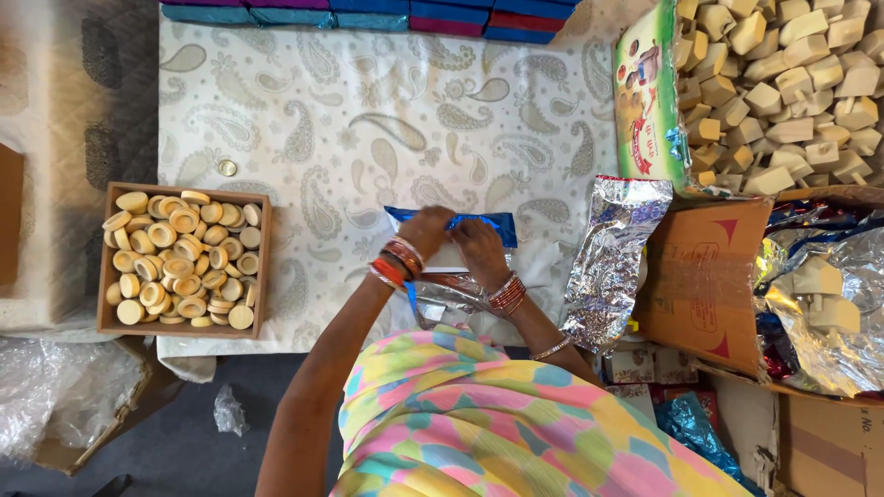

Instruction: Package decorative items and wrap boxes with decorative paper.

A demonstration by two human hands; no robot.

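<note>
on the far left a brown tray [108, 267] sits on the paisley cloth [368, 120], filled with round cream-coloured pucks [180, 258], and a small coin [226, 167] lies just beyond it. crumpled clear plastic [55, 391] rests on the dark floor [184, 442] below the tray.

in the middle, the left hand [425, 230] and right hand [482, 247] meet on a blue foil packet [497, 224] lying flat on the cloth in front of the person. both sets of fingers are curled down and pinching the packet's near edge, left hand at its left end, right hand just beside it (bangles on both wrists). it looks like the folding or closing step of wrapping one piece; the next move would seem to call for a firm crease along that edge while the packet is pinned flat. more silver film [442, 299] lies under the wrists.

to the right, a loose silver foil sheet [612, 258] lies on the cloth's edge, then an open cardboard box [709, 276] and a big heap of pale blocks [792, 83]. a row of blue and red packets [368, 14] lines the cloth's far edge.
</note>
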